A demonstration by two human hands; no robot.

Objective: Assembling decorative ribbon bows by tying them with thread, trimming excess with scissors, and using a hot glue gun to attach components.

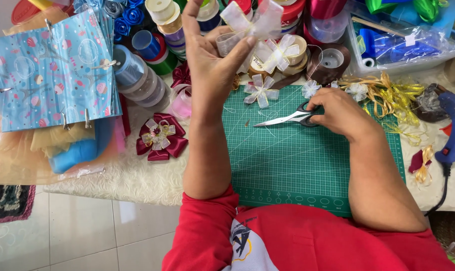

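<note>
Above the bare green mat (287, 165), left hand (212, 60) pinches a sheer bow (255, 22), right hand (338, 110) grips scissors (287, 119).

Stack of light-blue patterned gift bags (51, 70) at far left on the table, flat, rectangular, dotted with pink, red and white shapes, held with metal clips along the edges. Clear plastic bin (360, 55) at top right, rectangular, holding blue and green ribbon. Small white square tag (412, 39) on a stick in that bin. Small white label on a ribbon roll (258, 63) near top centre. No screens or signs.
</note>
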